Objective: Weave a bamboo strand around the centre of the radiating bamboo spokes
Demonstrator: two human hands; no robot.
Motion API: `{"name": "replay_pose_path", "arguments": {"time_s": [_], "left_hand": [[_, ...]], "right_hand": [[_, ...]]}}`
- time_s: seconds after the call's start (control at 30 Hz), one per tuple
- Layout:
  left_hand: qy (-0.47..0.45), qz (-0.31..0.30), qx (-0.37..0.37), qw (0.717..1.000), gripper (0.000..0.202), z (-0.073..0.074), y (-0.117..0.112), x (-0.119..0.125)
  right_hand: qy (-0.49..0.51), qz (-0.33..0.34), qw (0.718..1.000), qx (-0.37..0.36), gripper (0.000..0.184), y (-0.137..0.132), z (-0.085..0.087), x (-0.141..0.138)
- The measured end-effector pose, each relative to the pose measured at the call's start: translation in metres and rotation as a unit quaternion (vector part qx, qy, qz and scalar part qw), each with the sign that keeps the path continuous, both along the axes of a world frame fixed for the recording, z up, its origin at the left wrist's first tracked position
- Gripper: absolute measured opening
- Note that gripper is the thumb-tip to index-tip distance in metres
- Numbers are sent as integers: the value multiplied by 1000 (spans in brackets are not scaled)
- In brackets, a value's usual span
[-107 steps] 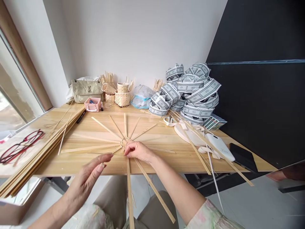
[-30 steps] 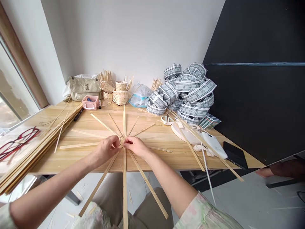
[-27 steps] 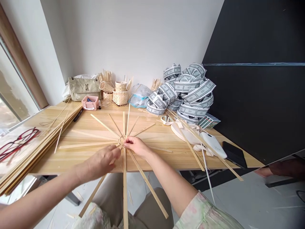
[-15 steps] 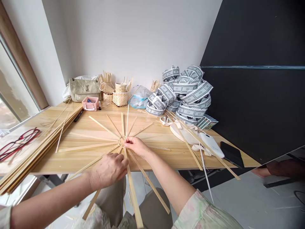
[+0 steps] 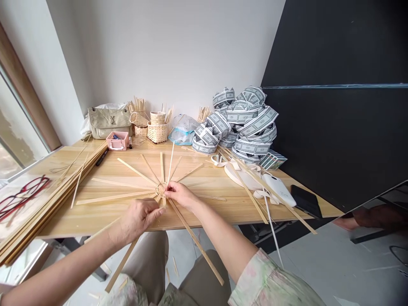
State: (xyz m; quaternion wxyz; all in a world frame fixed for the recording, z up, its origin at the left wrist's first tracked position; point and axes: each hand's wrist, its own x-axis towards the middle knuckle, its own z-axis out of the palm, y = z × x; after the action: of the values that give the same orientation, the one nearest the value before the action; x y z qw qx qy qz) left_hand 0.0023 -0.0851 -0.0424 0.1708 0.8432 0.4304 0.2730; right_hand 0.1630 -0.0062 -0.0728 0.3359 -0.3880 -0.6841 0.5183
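Weaving, seemingly, at the hub [image 5: 160, 190] of radiating strips [image 5: 116, 197] fanned over the surface [image 5: 105, 169], pinching a thin strip [image 5: 171, 163] in the right hand [image 5: 181, 195], with the left hand [image 5: 138, 217] curled nearby, its hold impossible to tell. Next called for, probably: firm pinching while guiding strips. Behind: pink box [image 5: 117, 146] with something blue [image 5: 116, 137] inside, woven basket [image 5: 157, 133] with smaller basket [image 5: 157, 118] at its mouth.
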Motion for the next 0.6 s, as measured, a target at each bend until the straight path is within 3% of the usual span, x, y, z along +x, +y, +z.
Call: {"name": "replay_pose_path", "arguments": {"time_s": [0.37,0.6], "left_hand": [[99,-97,3,990,18,-6,-6,-4],[51,97,0,994,10,-14,45,3]], "right_hand": [[-18,-1,1000,11,5,1,-1,0],[4,0,1000,-28,7,-1,1,-2]]}}
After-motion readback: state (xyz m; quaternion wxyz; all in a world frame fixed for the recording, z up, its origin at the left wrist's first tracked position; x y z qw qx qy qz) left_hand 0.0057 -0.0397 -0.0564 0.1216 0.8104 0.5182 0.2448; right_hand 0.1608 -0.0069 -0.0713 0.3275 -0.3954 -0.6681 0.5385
